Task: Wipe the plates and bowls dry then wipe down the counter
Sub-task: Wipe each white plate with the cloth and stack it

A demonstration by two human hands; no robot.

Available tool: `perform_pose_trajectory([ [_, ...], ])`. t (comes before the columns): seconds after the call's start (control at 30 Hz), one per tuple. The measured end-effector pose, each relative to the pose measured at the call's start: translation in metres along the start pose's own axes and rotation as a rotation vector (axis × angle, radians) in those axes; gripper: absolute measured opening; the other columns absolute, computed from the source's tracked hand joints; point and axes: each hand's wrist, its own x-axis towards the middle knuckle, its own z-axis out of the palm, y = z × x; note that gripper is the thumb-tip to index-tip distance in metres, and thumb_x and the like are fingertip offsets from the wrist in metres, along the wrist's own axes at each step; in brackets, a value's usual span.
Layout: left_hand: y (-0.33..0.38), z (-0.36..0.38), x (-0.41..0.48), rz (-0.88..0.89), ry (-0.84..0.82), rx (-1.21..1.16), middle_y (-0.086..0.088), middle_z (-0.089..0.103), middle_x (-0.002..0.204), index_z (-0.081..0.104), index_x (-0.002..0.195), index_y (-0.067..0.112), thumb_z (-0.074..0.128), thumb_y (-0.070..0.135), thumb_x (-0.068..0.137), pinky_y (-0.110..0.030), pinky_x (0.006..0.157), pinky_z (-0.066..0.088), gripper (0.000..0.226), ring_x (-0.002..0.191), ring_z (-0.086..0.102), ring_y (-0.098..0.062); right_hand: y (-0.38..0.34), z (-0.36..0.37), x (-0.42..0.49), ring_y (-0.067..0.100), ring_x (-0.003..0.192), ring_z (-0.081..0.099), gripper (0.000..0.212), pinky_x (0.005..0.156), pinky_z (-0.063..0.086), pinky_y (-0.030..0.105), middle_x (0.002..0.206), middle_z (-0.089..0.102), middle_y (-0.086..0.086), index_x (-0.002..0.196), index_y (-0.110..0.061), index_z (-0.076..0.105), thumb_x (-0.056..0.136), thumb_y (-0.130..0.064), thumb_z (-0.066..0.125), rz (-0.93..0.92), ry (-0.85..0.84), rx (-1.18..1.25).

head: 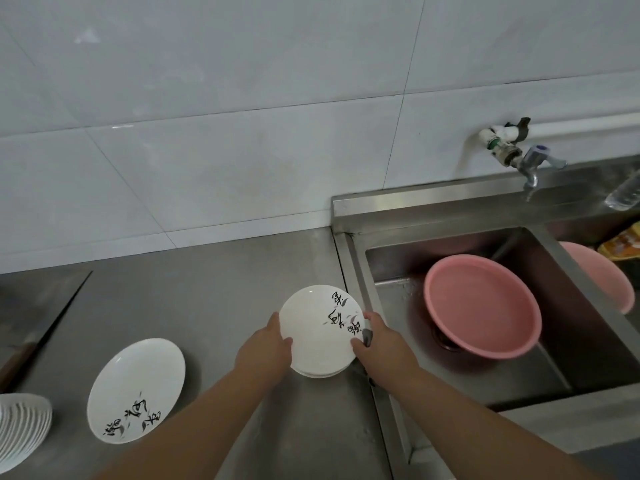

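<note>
A small stack of white plates with black brush lettering [320, 320] sits on the steel counter [214, 299] beside the sink. My left hand [268, 346] grips the top plate's left rim. My right hand [375, 341] holds its right rim, with a grey cloth [367, 336] pinched between fingers and plate. A single white plate with the same lettering [135, 389] lies flat on the counter to the left. White ribbed bowls [20, 427] stand stacked at the left edge.
A knife [45, 337] lies on the counter at far left. The steel sink [502, 382] on the right holds a pink basin [481, 306]; a second pink basin [602, 275] sits beyond its divider. A tap [530, 164] juts from the tiled wall.
</note>
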Motion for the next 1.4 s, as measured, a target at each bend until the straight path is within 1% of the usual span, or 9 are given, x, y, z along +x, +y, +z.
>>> perform_pose_trajectory([
  [0.2, -0.011, -0.002, -0.004, 0.013, 0.021, -0.054, -0.004, 0.064, 0.133, 0.04, 0.146, 0.024, 0.049, 0.046, 0.1, -0.042, 0.098, 0.051, 0.052, 0.119, 0.061, -0.029, -0.002, -0.007, -0.011, 0.025, 0.11, 0.066, 0.066, 0.081, 0.049, 0.031, 0.121, 0.07, 0.0, 0.153, -0.037, 0.037, 0.094, -0.052, 0.063, -0.015, 0.033, -0.08],
  [0.3, -0.024, -0.007, -0.009, 0.011, 0.036, -0.06, -0.003, 0.06, 0.143, 0.034, 0.155, 0.028, 0.049, 0.054, 0.1, -0.041, 0.104, 0.047, 0.062, 0.128, 0.058, -0.026, -0.012, -0.008, -0.019, 0.024, 0.107, 0.067, 0.069, 0.086, 0.055, 0.035, 0.118, 0.07, -0.003, 0.153, -0.037, 0.034, 0.092, -0.057, 0.059, -0.028, 0.041, -0.151],
  [0.53, -0.095, -0.041, -0.029, -0.002, 0.073, -0.005, 0.005, 0.071, 0.121, 0.042, 0.149, 0.037, 0.049, 0.059, 0.096, -0.036, 0.099, 0.051, 0.057, 0.119, 0.063, -0.019, -0.071, 0.014, -0.032, 0.02, 0.114, 0.064, 0.071, 0.088, 0.056, 0.032, 0.133, 0.065, -0.012, 0.157, -0.04, 0.027, 0.095, -0.063, 0.054, -0.142, -0.006, -0.299],
  [0.63, -0.14, -0.053, -0.041, -0.052, 0.087, 0.011, 0.006, 0.071, 0.12, 0.045, 0.147, 0.036, 0.049, 0.058, 0.097, -0.034, 0.1, 0.049, 0.055, 0.12, 0.063, -0.017, -0.102, 0.041, -0.036, 0.018, 0.108, 0.067, 0.071, 0.086, 0.06, 0.039, 0.127, 0.066, -0.013, 0.155, -0.038, 0.03, 0.094, -0.062, 0.056, -0.185, -0.075, -0.258],
  [0.8, -0.224, -0.068, -0.068, -0.161, 0.093, 0.013, 0.005, 0.049, 0.148, 0.042, 0.15, 0.034, 0.049, 0.055, 0.1, -0.034, 0.108, 0.044, 0.055, 0.132, 0.053, -0.017, -0.147, 0.096, -0.042, 0.02, 0.117, 0.064, 0.069, 0.098, 0.052, 0.036, 0.125, 0.068, -0.005, 0.154, -0.035, 0.035, 0.095, -0.064, 0.056, -0.251, -0.185, -0.323],
  [0.9, -0.267, -0.074, -0.081, -0.216, 0.082, -0.004, 0.0, 0.04, 0.151, 0.041, 0.15, 0.031, 0.052, 0.052, 0.099, -0.036, 0.105, 0.047, 0.056, 0.13, 0.055, -0.022, -0.174, 0.129, -0.047, 0.02, 0.123, 0.062, 0.071, 0.104, 0.049, 0.036, 0.134, 0.066, -0.004, 0.156, -0.034, 0.032, 0.095, -0.064, 0.054, -0.265, -0.297, -0.355],
  [1.0, -0.296, -0.078, -0.087, -0.251, 0.083, -0.016, -0.004, 0.033, 0.15, 0.032, 0.155, 0.024, 0.056, 0.049, 0.097, -0.037, 0.101, 0.049, 0.067, 0.126, 0.057, -0.025, -0.193, 0.162, -0.05, 0.02, 0.12, 0.063, 0.076, 0.101, 0.052, 0.036, 0.134, 0.066, -0.003, 0.157, -0.035, 0.03, 0.093, -0.068, 0.055, -0.268, -0.342, -0.373],
  [1.13, -0.319, -0.081, -0.08, -0.254, 0.055, -0.052, -0.007, 0.038, 0.142, 0.028, 0.153, 0.015, 0.059, 0.043, 0.096, -0.037, 0.099, 0.047, 0.072, 0.124, 0.056, -0.027, -0.214, 0.204, -0.05, 0.023, 0.121, 0.063, 0.078, 0.098, 0.052, 0.036, 0.132, 0.067, 0.002, 0.159, -0.029, 0.028, 0.093, -0.059, 0.059, -0.231, -0.376, -0.359],
  [1.4, -0.346, -0.079, -0.062, -0.226, 0.04, -0.157, -0.01, 0.057, 0.127, 0.051, 0.131, 0.015, 0.066, 0.029, 0.091, -0.039, 0.097, 0.048, 0.045, 0.116, 0.058, -0.029, -0.229, 0.25, -0.051, 0.032, 0.106, 0.063, 0.055, 0.084, 0.052, 0.037, 0.119, 0.066, 0.013, 0.147, -0.015, 0.036, 0.099, -0.03, 0.057, -0.18, -0.323, -0.267],
])
